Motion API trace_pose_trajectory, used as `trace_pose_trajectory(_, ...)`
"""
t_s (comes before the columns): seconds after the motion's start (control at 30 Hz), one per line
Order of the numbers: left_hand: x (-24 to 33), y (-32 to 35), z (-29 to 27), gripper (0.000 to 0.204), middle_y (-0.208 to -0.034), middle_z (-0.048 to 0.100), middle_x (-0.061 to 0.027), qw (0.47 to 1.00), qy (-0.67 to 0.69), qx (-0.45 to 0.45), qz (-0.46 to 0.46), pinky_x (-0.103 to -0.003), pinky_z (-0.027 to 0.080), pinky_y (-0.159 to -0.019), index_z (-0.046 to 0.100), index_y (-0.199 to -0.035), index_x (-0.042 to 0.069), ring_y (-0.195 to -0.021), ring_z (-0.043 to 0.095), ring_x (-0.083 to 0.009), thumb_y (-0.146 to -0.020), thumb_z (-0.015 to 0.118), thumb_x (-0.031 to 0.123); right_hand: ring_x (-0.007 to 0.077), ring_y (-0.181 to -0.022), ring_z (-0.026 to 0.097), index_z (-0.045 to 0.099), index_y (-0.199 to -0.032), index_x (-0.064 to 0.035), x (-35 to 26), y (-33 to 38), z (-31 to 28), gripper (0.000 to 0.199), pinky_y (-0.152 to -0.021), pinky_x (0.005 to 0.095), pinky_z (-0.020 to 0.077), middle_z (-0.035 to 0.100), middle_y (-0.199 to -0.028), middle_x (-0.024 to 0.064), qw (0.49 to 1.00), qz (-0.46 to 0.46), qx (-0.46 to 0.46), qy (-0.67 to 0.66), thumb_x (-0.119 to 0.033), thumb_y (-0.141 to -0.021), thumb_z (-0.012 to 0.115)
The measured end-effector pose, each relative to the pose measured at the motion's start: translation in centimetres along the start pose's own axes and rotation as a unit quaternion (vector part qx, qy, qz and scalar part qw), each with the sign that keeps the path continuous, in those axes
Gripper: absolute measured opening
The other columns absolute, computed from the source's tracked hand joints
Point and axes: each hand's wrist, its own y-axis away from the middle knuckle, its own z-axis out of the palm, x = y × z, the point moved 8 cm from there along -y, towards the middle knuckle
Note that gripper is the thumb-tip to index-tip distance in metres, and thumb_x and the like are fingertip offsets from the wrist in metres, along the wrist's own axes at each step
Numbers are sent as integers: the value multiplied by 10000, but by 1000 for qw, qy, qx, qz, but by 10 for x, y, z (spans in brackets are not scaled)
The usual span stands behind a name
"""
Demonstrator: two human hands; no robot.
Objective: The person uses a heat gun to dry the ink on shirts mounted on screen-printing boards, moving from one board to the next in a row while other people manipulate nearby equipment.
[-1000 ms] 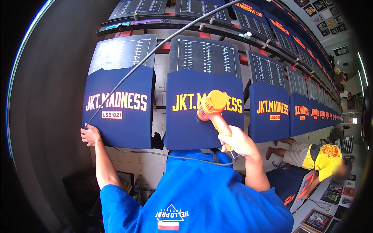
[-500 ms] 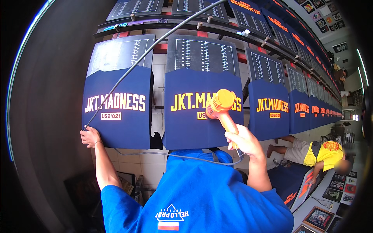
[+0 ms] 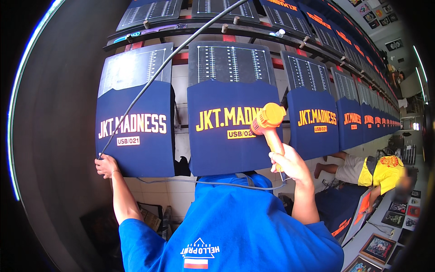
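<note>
— Where are your hands?

— Your right hand (image 3: 290,163) is wrapped around the grip of the orange heat gun (image 3: 268,121), its nozzle aimed at the yellow print on the middle navy shirt (image 3: 233,131). Your left hand (image 3: 106,165) is pinching the black cord (image 3: 158,77) at the lower corner of the left shirt (image 3: 136,131).

— Which step is this?

— Drying the middle print, I'd judge. Next you'd sweep the gun evenly across the lettering, keeping the cord off the wet ink, then shift right toward the next shirt (image 3: 315,122).
</note>
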Motion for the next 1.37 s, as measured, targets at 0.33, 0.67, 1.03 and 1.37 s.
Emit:
trace_pose_trajectory(0.33,-11,-9,8,442,-1314,559,-49,998,61,-13,-19,-590,373,-957,518,-1273,203,-1279,442,-302,-990,341,492,106,-578,606,530,-991,15,4,8,-19,214,-550,247,535,567,-748,40,1000,7,11,-14,-168,-918,613)
trace_pose_trajectory(0.67,-25,-42,22,403,-1162,643,-157,990,83,-107,44,-491,440,-940,543,-1249,156,-1087,576,-423,-997,371,418,123,-596,612,524,-1005,0,3,-3,15,202,-563,256,536,574,-772,49,996,-9,-44,-76,-151,-906,617)
trace_pose_trajectory(1.03,-20,-94,29,471,-1079,651,-226,934,-6,-220,282,-502,464,-852,634,-1123,35,-1027,597,-434,-997,400,423,134,-625,621,535,-1013,18,-55,-58,208,319,-564,254,525,590,-803,75,967,-39,-217,-125,-281,-928,608)
trace_pose_trajectory(1.37,31,-163,31,360,-1036,654,-213,889,102,-218,390,-461,466,-836,634,-1113,34,-1001,601,-388,-987,466,326,118,-568,615,502,-1082,-9,-94,-71,301,273,-526,229,525,585,-768,43,987,-62,-40,-143,-217,-932,595)
